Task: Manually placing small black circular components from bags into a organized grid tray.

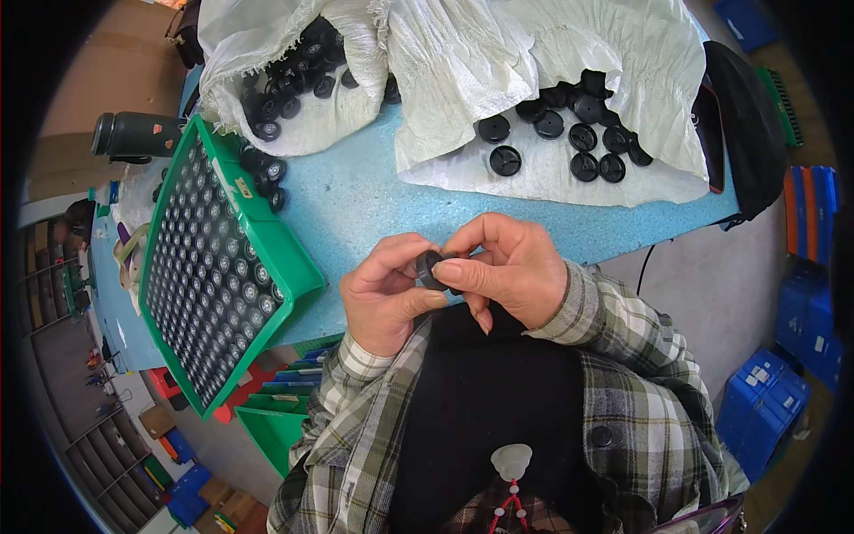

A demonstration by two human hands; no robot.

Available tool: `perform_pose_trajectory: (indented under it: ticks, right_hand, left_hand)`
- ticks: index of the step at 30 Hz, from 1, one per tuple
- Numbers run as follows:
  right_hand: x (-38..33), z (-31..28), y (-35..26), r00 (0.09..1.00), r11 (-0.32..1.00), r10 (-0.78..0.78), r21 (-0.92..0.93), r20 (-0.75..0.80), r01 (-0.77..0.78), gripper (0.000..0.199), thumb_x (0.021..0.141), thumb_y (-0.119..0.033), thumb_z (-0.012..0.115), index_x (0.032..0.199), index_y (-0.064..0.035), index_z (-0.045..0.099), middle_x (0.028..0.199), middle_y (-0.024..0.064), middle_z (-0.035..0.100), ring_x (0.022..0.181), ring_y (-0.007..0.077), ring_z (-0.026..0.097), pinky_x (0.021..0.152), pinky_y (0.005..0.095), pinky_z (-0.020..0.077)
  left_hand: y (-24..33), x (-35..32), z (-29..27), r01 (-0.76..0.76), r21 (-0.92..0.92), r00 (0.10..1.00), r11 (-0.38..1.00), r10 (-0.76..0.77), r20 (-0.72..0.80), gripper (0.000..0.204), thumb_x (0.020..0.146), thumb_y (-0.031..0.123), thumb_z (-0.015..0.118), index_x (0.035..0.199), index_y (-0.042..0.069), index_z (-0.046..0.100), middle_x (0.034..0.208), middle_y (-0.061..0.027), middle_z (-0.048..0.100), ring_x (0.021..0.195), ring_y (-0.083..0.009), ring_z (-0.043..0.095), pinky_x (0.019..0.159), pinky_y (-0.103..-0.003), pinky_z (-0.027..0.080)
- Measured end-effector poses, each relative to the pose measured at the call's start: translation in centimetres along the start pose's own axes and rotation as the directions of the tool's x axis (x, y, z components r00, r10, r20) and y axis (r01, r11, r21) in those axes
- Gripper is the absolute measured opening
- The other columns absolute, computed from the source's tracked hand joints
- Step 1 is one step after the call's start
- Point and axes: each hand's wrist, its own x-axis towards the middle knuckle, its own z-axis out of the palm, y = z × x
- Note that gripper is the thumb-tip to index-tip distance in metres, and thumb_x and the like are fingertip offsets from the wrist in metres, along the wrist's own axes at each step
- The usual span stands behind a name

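In front of my chest, above the table's near edge, both hands meet at a small black round part [429, 270]. My left hand [384, 294] pinches its rim between thumb and fingers. My right hand [514, 271] is closed at its other side, thumb and fingertips pressed against it. Something dark shows under the right thumb, but I cannot make out whether it is a separate piece. A green tray [289, 258] to the left holds rows of black round parts with pale centres [206, 267].
A white woven sack [356, 125] with black wheel-like parts stands behind the tray. Another white sack [480, 71] has black discs [505, 160] spilling onto it. A dark flask [124, 135] is at far left; blue crates [761, 409] stand at right. Loose black parts touch the tray's far side.
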Motion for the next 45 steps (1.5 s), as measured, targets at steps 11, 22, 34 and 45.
perform_pose_trajectory:
  ticks: [11,22,34,45]
  right_hand:
    - [-0.2,0.0,0.2,0.995,0.985,-0.100,-0.137,0.009,0.101,0.023,0.078,-0.005,0.065,0.094,0.0027,0.051,0.080,0.0092,0.056,0.054,0.0083,0.054,0.043,0.0201,0.0438]
    - [-0.2,-0.6,0.8,0.725,0.574,-0.598,-0.449,0.343,0.685,0.030,0.075,-0.008,0.069,0.100,-0.0015,0.054,0.098,0.0084,0.047,0.069,0.0076,0.053,0.059,0.0205,0.0464]
    - [-0.5,-0.6,1.5,0.615,0.434,-0.661,-0.450,0.429,0.780,0.033,0.075,-0.013,0.070,0.101,-0.0022,0.053,0.097,0.0092,0.047,0.070,0.0105,0.054,0.059,0.0225,0.0461]
    - [0.3,-1.0,2.4,0.750,0.745,-0.575,-0.171,0.325,0.645,0.031,0.079,-0.007,0.064,0.107,-0.0005,0.052,0.101,0.0100,0.050,0.089,0.0147,0.053,0.077,0.0269,0.0444]
  left_hand:
    - [-0.1,-0.2,0.2,-0.007,0.098,0.998,0.995,0.013,-0.056,0.053,0.056,0.005,0.079,0.104,-0.001,0.059,0.104,-0.0116,0.054,0.094,-0.0181,0.053,0.080,-0.026,0.044]
    - [0.1,-0.7,0.1,-0.047,-0.031,0.997,0.998,0.049,0.067,0.053,0.055,0.000,0.078,0.105,0.002,0.060,0.103,-0.0122,0.053,0.088,-0.0173,0.055,0.074,-0.026,0.047]
    - [0.6,-1.6,0.3,-0.105,0.085,0.993,0.991,0.100,0.065,0.049,0.054,-0.003,0.078,0.101,-0.001,0.061,0.100,-0.0129,0.056,0.091,-0.0205,0.056,0.075,-0.030,0.047]
    - [0.7,-0.3,1.4,-0.107,0.097,0.994,0.990,0.109,-0.016,0.044,0.055,0.000,0.080,0.095,0.000,0.062,0.098,-0.0086,0.055,0.083,-0.0161,0.055,0.074,-0.027,0.045]
